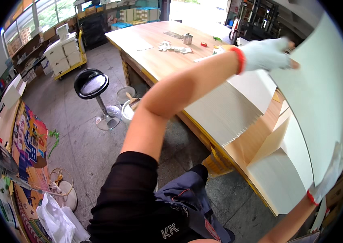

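Pale sheet (321, 97) is at the right of the scene, raised and curving along the right side of the table (155, 65). 2 hands on it, 1 toward each end; reads as spreading the support, since a panel that broad would likely sag or swing from 1 point.

Left hand (266, 56), white glove with red cuff, is at the far-left edge. Fingers spread, tips bare, 1 overlapping the sheet face; blurred there, can't tell if it's clamped or just steadying. Arm reaches right across the table, presumably because the sheet is that long.

Right hand (326, 178), same glove type, grasps the near end, fingers laid up along the face. Thumb side hidden. Low hold probably carries weight.

On the table under the left arm: grey-white sheets (224, 107), edges staggered like teeth, so probably easy to separate. Right of those, bent pale panels (281, 174) at the near-right corner, beside the raised sheet.

Far side: spare gloves (173, 47), metal can (187, 39), red roll (203, 44), grouped away from the sheets, likely to keep them clear. Brush (131, 100) sits at the bucket (127, 114) left of the table, within reach.
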A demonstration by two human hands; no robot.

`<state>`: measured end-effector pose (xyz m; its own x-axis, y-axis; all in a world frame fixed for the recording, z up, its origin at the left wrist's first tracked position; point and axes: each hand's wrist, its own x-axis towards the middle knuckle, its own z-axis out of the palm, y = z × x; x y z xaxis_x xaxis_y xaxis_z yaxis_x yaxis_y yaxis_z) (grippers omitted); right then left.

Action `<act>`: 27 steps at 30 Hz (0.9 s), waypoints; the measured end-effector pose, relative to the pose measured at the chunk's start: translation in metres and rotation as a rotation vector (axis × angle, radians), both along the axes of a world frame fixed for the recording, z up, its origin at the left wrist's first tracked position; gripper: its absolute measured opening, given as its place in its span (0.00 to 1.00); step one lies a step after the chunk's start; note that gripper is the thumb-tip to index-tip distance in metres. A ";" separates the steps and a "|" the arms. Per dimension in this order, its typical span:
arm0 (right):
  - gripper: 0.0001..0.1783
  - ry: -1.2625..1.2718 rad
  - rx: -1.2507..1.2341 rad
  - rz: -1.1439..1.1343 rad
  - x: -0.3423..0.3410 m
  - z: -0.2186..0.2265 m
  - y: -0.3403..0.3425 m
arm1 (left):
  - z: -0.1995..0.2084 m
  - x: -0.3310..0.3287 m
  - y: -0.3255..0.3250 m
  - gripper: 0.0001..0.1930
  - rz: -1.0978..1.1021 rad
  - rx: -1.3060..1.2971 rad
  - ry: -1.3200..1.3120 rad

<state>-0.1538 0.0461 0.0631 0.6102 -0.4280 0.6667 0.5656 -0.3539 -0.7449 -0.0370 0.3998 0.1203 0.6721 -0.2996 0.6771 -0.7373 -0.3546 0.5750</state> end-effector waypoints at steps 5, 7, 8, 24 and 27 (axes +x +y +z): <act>0.30 0.098 -0.186 0.023 0.061 0.004 0.075 | -0.014 0.020 0.076 0.37 0.025 -0.109 -0.069; 0.30 0.150 -0.122 0.157 0.092 0.004 0.096 | -0.004 0.005 0.084 0.31 0.251 -0.047 0.092; 0.32 0.153 -0.085 0.258 0.109 0.006 0.109 | 0.003 0.005 0.099 0.31 0.241 -0.057 0.152; 0.30 0.617 -0.741 0.196 0.154 -0.013 0.160 | -0.076 0.072 0.192 0.22 0.455 0.566 0.330; 0.31 0.526 -0.895 0.231 0.105 -0.010 0.164 | -0.070 0.044 0.195 0.20 0.372 0.588 0.326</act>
